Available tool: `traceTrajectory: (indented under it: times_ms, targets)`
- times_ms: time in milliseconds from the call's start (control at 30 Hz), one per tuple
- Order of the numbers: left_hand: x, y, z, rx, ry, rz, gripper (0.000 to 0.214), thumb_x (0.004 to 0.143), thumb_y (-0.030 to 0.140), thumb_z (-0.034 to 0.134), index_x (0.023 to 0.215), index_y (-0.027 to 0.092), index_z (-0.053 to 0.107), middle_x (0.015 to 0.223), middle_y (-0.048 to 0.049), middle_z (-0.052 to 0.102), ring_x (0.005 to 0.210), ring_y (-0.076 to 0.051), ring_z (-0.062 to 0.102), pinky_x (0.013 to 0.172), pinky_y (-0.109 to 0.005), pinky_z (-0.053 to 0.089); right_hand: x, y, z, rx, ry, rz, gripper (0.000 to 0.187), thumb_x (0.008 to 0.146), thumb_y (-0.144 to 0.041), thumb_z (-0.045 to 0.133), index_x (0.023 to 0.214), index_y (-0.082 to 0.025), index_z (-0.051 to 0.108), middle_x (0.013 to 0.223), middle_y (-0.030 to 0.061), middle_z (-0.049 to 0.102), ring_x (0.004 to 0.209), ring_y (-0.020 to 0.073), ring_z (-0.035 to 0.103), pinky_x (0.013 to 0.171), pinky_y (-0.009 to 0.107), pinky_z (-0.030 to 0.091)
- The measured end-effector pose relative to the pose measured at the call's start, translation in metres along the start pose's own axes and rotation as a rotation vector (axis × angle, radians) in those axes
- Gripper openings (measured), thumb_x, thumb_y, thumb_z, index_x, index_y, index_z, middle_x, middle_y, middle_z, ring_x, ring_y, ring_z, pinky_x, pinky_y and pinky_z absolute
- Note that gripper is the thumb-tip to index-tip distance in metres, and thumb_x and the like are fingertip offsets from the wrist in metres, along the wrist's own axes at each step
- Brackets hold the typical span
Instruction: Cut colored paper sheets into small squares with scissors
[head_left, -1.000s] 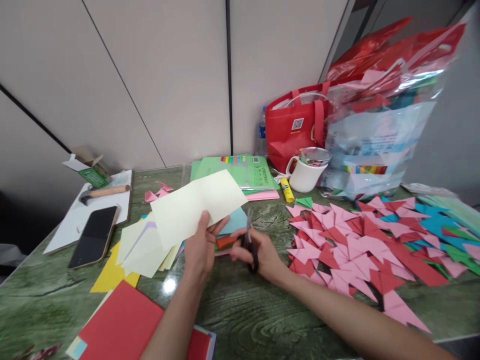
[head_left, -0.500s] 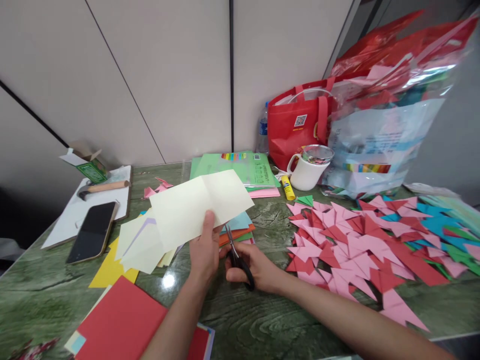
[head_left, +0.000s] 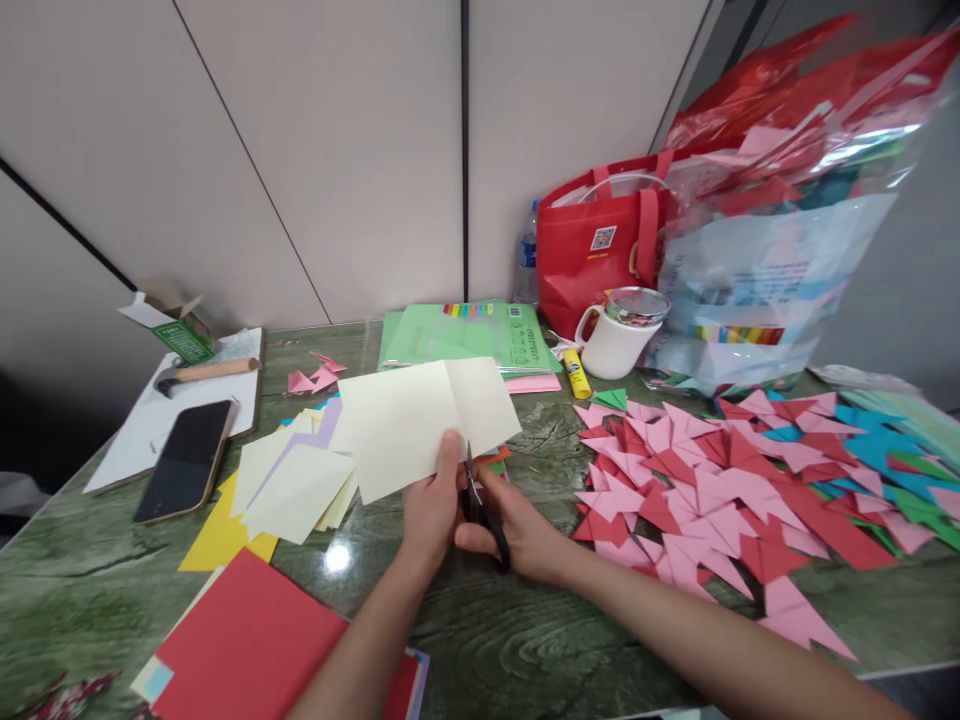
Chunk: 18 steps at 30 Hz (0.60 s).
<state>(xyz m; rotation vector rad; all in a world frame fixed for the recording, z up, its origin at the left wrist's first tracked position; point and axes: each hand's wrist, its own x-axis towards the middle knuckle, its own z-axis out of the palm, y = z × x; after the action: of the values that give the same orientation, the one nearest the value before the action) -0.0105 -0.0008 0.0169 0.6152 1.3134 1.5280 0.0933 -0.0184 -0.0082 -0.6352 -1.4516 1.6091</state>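
Observation:
A pale cream sheet of paper (head_left: 401,415) with a crease across it is pinched in my left hand (head_left: 433,505), thumb on top near its lower edge. My right hand (head_left: 517,525) grips black-handled scissors (head_left: 487,522), fingers wrapped round the loops. Their blades point up and meet the sheet's lower edge near the crease, close to my left thumb. Whether the blades have cut into the paper is hard to make out. Left of my hands lie loose cream and lilac papers (head_left: 300,490); part of an orange sheet (head_left: 496,456) shows behind the scissors.
Red and pink folded paper pieces (head_left: 690,490) cover the right side. At the back stand green paper packs (head_left: 465,335), a glue stick (head_left: 576,374), a white mug (head_left: 619,345) and bags (head_left: 600,250). On the left are a phone (head_left: 185,460), a hammer (head_left: 210,371) and red paper (head_left: 251,640).
My left hand and the cream sheet have moved right and closer to the scissors. The scissor blades now meet the sheet's lower edge; before, they were just below it.

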Motion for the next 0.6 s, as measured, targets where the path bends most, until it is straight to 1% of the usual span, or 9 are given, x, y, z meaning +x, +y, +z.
traceTrajectory:
  times_ms: [67,133,267,400,533,600]
  targets:
    - [-0.001,-0.004,0.0,0.001,-0.005,-0.038,0.021,0.058,0.023,0.07,0.078,0.019,0.067,0.098,-0.0051,0.065,0.122,-0.023,0.034,0.105,-0.034,0.011,0.001,0.0,-0.001,-0.003,0.004,-0.013,0.042,0.068,-0.045,0.062,0.096,-0.02,0.042,0.082,0.0022,0.053,0.072,0.0168,0.053,0.064,0.028,0.044]
    - [-0.001,-0.009,-0.001,0.004,-0.008,-0.04,0.023,0.058,0.022,0.07,0.08,0.018,0.067,0.095,-0.0049,0.066,0.119,-0.024,0.039,0.105,-0.035,0.013,0.002,0.0,-0.001,0.012,0.003,-0.015,0.044,0.067,-0.045,0.063,0.097,-0.02,0.042,0.084,0.0027,0.054,0.072,0.0167,0.053,0.064,0.028,0.044]
    - [0.002,-0.012,-0.001,0.022,-0.023,-0.015,0.023,0.06,0.026,0.068,0.082,0.019,0.066,0.094,-0.0043,0.066,0.111,-0.023,0.047,0.101,-0.036,0.025,0.003,-0.002,-0.001,0.055,0.014,-0.017,0.051,0.061,-0.046,0.068,0.097,-0.019,0.043,0.081,0.0012,0.052,0.069,0.015,0.051,0.064,0.027,0.042]
    - [0.0,-0.006,0.002,0.181,0.012,-0.026,0.025,0.059,0.036,0.068,0.075,0.017,0.065,0.084,-0.0063,0.068,0.103,-0.024,0.053,0.096,-0.036,0.031,0.003,-0.003,-0.001,0.052,0.032,0.001,0.047,0.059,-0.047,0.069,0.086,-0.018,0.045,0.074,-0.0015,0.046,0.063,0.0114,0.043,0.059,0.024,0.038]
    - [-0.005,0.003,0.006,0.396,0.092,-0.011,0.035,0.061,0.045,0.063,0.077,0.013,0.065,0.085,-0.0105,0.067,0.095,-0.025,0.057,0.09,-0.036,0.036,0.004,-0.003,-0.002,0.017,0.009,0.026,0.049,0.057,-0.052,0.068,0.082,-0.017,0.044,0.072,-0.0019,0.044,0.062,0.0109,0.04,0.055,0.023,0.034]
    - [-0.007,0.006,0.007,0.471,0.102,-0.027,0.039,0.063,0.048,0.059,0.075,0.012,0.064,0.083,-0.0113,0.067,0.089,-0.025,0.059,0.086,-0.036,0.04,0.004,-0.003,-0.002,0.006,0.005,0.031,0.05,0.057,-0.053,0.067,0.082,-0.017,0.043,0.071,-0.0017,0.044,0.062,0.0114,0.039,0.054,0.023,0.034]
